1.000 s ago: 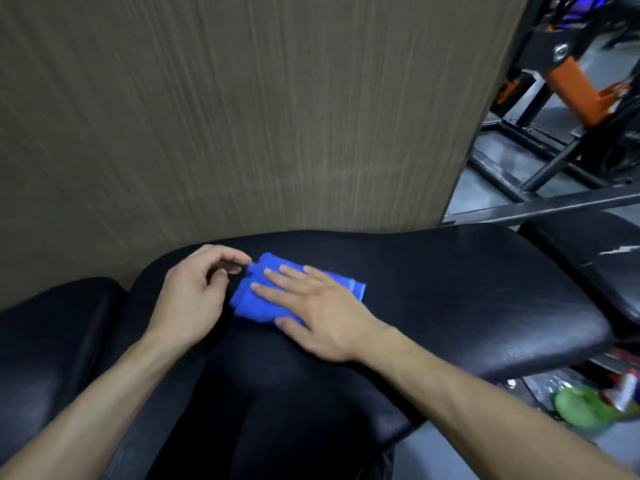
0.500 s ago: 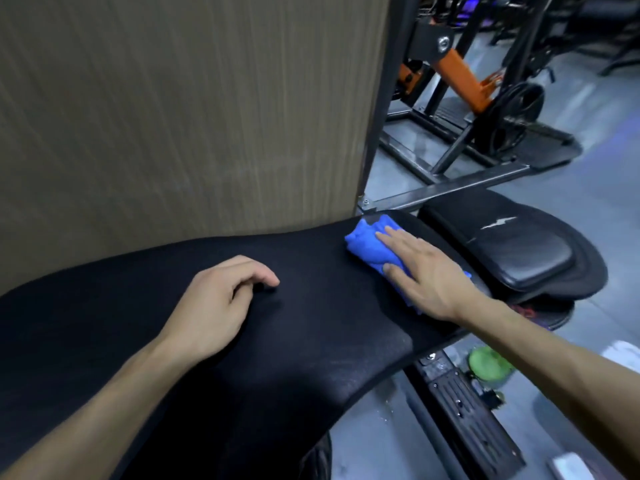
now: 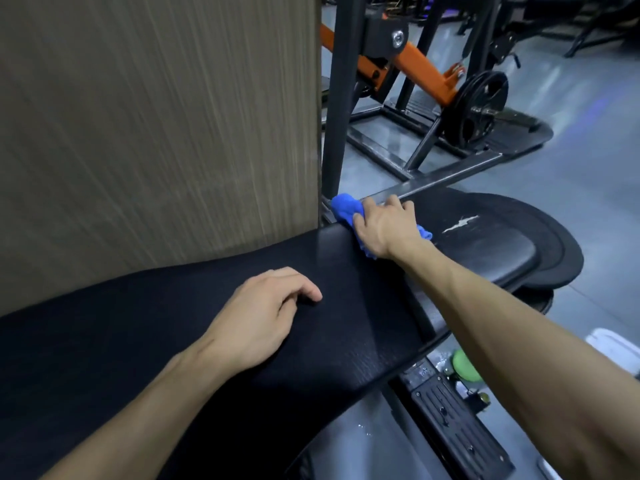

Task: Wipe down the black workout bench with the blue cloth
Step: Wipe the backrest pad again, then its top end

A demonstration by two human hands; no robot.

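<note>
A: How far along?

B: Mid-wipe, I'd judge. The right hand [image 3: 382, 227] grips the bunched blue cloth [image 3: 343, 207] at the far edge of the black padded vinyl bench [image 3: 346, 327]; the left hand [image 3: 261, 315] rests there loosely curled, holding nothing. The second black seat pad [image 3: 485, 244] looks scuffed.

A: Anything hidden?

B: Most of the cloth, under the fingers.
</note>
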